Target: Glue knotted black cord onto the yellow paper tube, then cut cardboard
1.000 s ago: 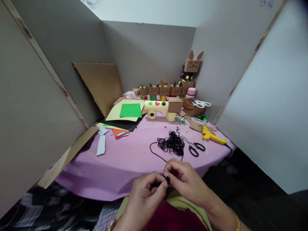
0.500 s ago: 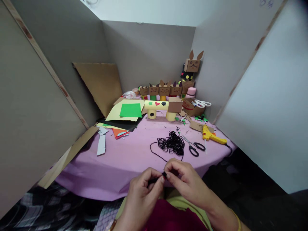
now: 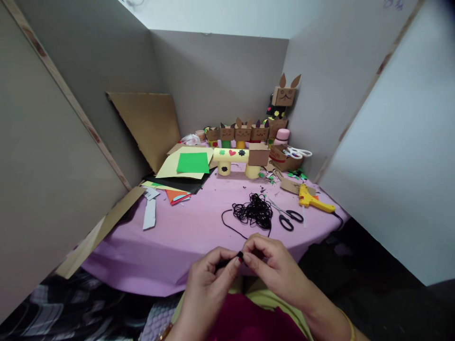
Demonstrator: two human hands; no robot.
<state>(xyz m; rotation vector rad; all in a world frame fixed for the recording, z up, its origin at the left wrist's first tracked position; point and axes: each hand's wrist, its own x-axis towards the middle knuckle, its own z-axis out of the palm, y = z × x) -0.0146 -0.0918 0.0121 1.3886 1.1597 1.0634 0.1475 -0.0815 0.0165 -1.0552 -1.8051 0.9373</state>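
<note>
My left hand point(image 3: 211, 279) and my right hand point(image 3: 272, 265) meet fingertip to fingertip at the near edge of the purple-covered table point(image 3: 185, 237). Both pinch a short piece of black cord point(image 3: 229, 260) between thumb and fingers. A loose tangle of the same black cord point(image 3: 253, 212) lies on the cloth just beyond my hands, with one strand trailing toward them. Black-handled scissors point(image 3: 286, 217) lie to the right of the tangle.
A yellow glue gun point(image 3: 313, 200) rests at the right edge. A yellow paper-tube animal point(image 3: 240, 161) stands mid-table, with small cardboard figures point(image 3: 241, 133) behind it. Coloured paper sheets point(image 3: 188, 166) and cardboard pieces point(image 3: 145, 123) lie left. Grey partition walls enclose the table on three sides.
My hands have shifted slightly left and the fingertips have worked along the cord; the left thumb and finger now pinch closer to the right hand. Nothing on the table moved.
</note>
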